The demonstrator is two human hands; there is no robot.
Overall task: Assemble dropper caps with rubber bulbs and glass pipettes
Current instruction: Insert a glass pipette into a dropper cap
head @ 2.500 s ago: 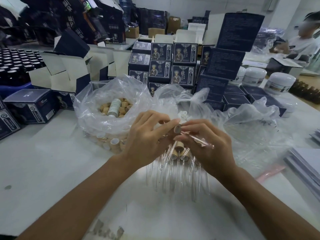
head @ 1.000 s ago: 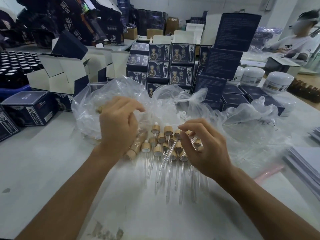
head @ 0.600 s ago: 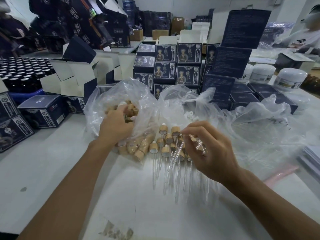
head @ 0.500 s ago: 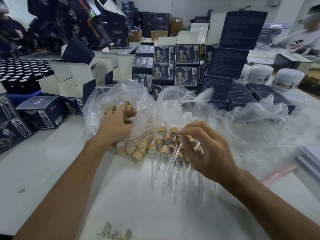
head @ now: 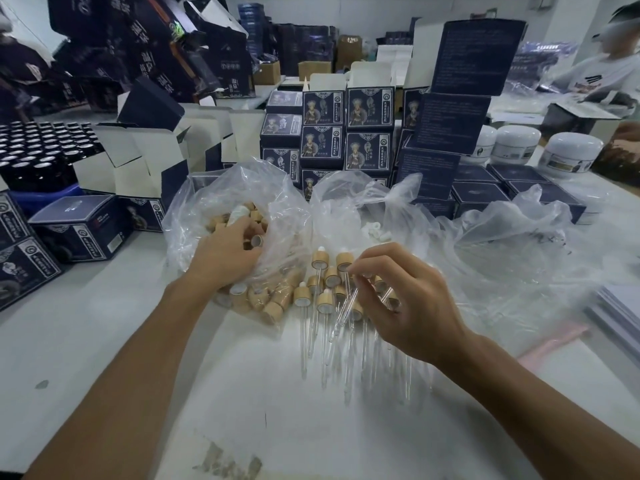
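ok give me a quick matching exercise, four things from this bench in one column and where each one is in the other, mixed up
Things:
1. left hand
2. glass pipette
3. white jars
4. finished droppers

Places:
A. lying in a bunch on the table between the two hands
B. reaching into the clear bag of wooden caps
C. far right of the table, behind the dark blue boxes
D. pinched in the right hand

Pairs: 1-B, 2-D, 3-C, 4-A
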